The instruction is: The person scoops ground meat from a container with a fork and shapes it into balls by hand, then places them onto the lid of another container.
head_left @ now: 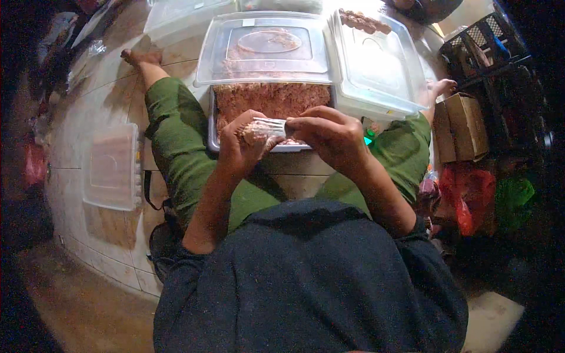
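Between my hands is a small clear plastic bag [271,125] with light brown crumbly stuff in its left end. My left hand [236,141] is closed round the filled end. The fingers of my right hand [332,132] pinch the gathered, creased end of the bag. Just beyond and partly below my hands stands a plastic tub [213,140], full of reddish-brown crumbly stuff [268,101]. A clear lid [265,69] lies over the tub's far part, leaving the near part uncovered.
At the far right a clear container [379,70] holds brown clumps [364,22] at its far end. Another clear lid or box [110,167] rests on the tiles at left. A cardboard box [462,128], black crate [484,44] and red plastic bag [469,191] are at right.
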A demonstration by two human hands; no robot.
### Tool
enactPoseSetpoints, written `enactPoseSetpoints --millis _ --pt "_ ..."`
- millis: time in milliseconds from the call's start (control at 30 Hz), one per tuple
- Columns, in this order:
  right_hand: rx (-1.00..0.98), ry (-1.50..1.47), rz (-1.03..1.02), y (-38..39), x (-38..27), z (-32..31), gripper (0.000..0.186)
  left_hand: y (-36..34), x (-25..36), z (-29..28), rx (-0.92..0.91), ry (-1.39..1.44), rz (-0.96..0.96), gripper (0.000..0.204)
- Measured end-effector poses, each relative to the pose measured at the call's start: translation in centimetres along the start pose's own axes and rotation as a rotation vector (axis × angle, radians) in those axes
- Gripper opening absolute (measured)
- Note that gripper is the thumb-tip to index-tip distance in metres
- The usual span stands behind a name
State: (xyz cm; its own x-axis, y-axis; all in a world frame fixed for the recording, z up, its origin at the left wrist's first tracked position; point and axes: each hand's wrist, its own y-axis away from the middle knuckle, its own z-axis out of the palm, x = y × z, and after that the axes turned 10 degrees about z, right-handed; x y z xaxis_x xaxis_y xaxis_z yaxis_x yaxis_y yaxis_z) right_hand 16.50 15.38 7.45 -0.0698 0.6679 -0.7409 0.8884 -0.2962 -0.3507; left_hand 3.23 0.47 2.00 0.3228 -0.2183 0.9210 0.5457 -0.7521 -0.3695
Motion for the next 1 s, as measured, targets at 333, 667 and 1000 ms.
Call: enactPoseSetpoints --millis 333,667,1000 --pt "-0.035 0.174 0.445 -1.2 4.3 -2.8 0.022 0.0 -0.3 -0.1 0.136 0.171 0.088 0.079" --pt "-0.043 0.604 0.114 -1.2 19.9 5.2 0.018 -0.9 0.0 -0.5 0.044 -0.281 0.264 0.033" --pt "-0.553 0.527 0.351 -3.2 10.8 0.7 0.012 -0.2 0.1 -0.6 0.105 0.208 0.041 0.084"
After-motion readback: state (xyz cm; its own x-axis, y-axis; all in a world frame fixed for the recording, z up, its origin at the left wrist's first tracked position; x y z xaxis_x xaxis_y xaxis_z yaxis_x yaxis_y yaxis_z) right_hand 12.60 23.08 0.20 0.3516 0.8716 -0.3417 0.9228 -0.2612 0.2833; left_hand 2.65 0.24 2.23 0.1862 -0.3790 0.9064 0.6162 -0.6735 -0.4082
